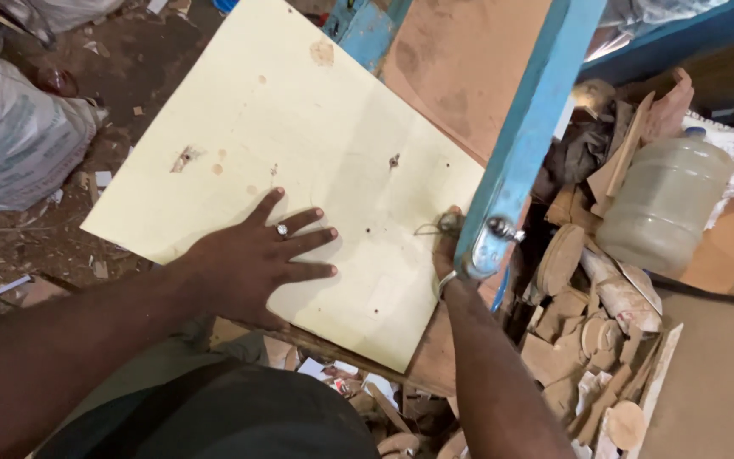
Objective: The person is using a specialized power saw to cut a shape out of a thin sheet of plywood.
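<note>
Left hand (pixel 256 263) lay flat, fingers spread and released, pressing on the near part of a pale yellow board (pixel 299 161). The board rested tilted across a brown work surface (pixel 460 59), its near corner overhanging toward the person. Right hand (pixel 448 246) sat at the board's right edge beside a blue metal frame (pixel 528 127); it looked closed around something small near the frame's shiny fitting (pixel 490 242), but the frame hid most of the fingers, so I could not tell what it gripped.

Judgement: steadying this sheet well called for even palm pressure close to the right edge, keeping the left fingers away from the frame.

1 cloudy plastic jar (pixel 664 204) lay on its side among wood offcuts (pixel 588 323) to the right; contents unclear through the wall. 1 stuffed white sack (pixel 10 136) sat on the littered floor at left, contents hidden.
</note>
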